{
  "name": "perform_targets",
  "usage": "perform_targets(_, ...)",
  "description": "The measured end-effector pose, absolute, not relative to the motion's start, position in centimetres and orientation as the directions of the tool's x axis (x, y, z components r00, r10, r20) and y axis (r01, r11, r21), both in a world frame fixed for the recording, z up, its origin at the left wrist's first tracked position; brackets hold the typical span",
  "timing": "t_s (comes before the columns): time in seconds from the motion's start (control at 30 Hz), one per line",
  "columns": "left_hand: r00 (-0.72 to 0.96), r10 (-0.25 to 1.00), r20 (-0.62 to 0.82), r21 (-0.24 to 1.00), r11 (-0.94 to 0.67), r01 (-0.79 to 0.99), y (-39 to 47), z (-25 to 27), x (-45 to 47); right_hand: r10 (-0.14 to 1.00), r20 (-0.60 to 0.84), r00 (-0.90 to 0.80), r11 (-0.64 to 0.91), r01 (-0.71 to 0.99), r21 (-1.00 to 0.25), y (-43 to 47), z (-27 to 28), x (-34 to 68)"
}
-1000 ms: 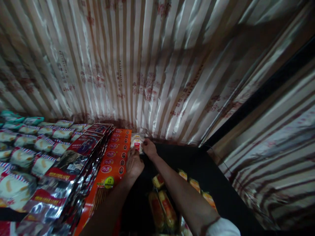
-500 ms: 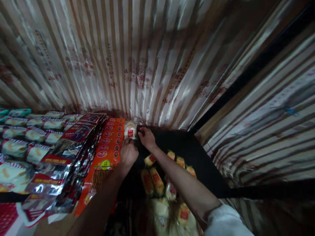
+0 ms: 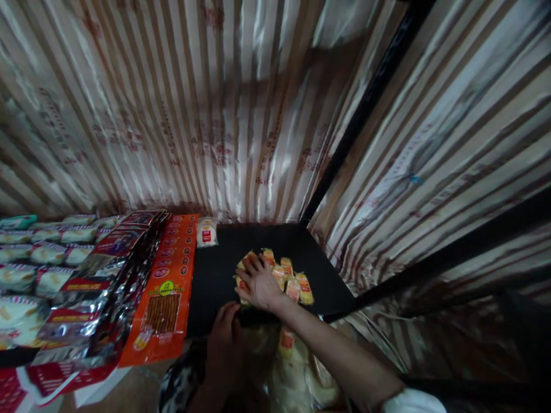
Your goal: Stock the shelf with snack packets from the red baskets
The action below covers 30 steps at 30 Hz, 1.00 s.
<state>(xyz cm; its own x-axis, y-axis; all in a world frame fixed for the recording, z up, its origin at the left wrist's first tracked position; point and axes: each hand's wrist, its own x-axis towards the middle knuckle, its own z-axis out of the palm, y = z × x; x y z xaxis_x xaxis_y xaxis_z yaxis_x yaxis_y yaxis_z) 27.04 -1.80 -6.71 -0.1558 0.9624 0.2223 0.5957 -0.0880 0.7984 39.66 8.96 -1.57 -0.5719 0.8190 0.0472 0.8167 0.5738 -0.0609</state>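
Observation:
My right hand (image 3: 262,285) lies with fingers spread over several small yellow packaged snacks (image 3: 305,288) on the black shelf (image 3: 241,236); its palm hides some of them. Low at the shelf's front edge is my left hand (image 3: 224,338), dim, with its fingers loosely bent and the thumb apart; no item shows in it. A clear plastic bag (image 3: 293,373) with more yellow packets sits below the edge, between my forearms. Farther back, a small white packet (image 3: 207,233) with a red label stands beside the orange snack packs (image 3: 172,269), away from both hands.
Dark red and silver pouches (image 3: 103,269) overlap in a stack left of the orange packs. Rows of white wrapped packets (image 3: 47,252) fill the far left. Striped sheeting (image 3: 215,115) hangs behind, and a black post (image 3: 365,109) rises at the corner.
Both hands have left the white packet, which stays beside the orange packs. My right hand has come down onto the yellow packets; my left has drawn back to the front edge. The view has shifted right.

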Motion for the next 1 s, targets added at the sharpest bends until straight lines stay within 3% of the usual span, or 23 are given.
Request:
perform_targets(0.2, -0.027, 0.984, 0.174, 0.803, -0.126, 0.582, -4.4, -6.5, 27.7, 0.841, 0.118, -0.527, 0.533, 0.846, -0.017, 11.7, -1.9, 43.9)
perform_targets(0.33, 0.177, 0.982, 0.068, 0.823, -0.155, 0.547, -6.2, -6.7, 27.9, 0.885, 0.118, -0.45, 0.455, 0.89, -0.018, 13.8, -2.4, 46.2)
perform_targets(0.43, 0.263, 0.964, -0.04, 0.847, -0.108, 0.521, -8.0, -7.6, 28.9, 0.89, 0.196, -0.412, 0.432, 0.899, -0.073, 14.0, -1.8, 47.0)
perform_targets(0.57, 0.175, 0.957, -0.232, 0.812, 0.092, 0.576, -9.2, -8.5, 30.7, 0.816, 0.407, -0.411, 0.532, 0.808, -0.253, 9.4, 0.0, 46.9)
perform_targets(0.67, 0.03, 0.947, -0.32, 0.728, 0.226, 0.647, -9.0, -8.2, 31.2, 0.839, 0.356, -0.41, 0.532, 0.754, -0.385, 2.7, -0.1, 47.0)
perform_targets(0.73, -0.014, 0.93, -0.368, 0.682, 0.281, 0.675, -8.8, -7.7, 30.9, 0.915, 0.256, -0.312, 0.398, 0.802, -0.445, -2.0, -1.3, 47.5)
perform_targets(0.83, 0.021, 0.887, -0.461, 0.628, 0.309, 0.714, -8.7, -7.0, 30.5, 0.996, 0.084, -0.005, 0.046, 0.862, -0.504, -7.3, -3.9, 48.7)
perform_targets(0.93, 0.074, 0.862, -0.501, 0.572, 0.266, 0.776, -8.7, -7.1, 31.1, 0.971, -0.061, 0.233, -0.219, 0.754, -0.619, -9.2, -5.9, 49.0)
perform_targets(1.0, 0.073, 0.862, -0.501, 0.528, 0.238, 0.815, -8.7, -7.5, 31.8, 0.935, -0.093, 0.341, -0.312, 0.673, -0.67, -8.8, -6.6, 48.6)
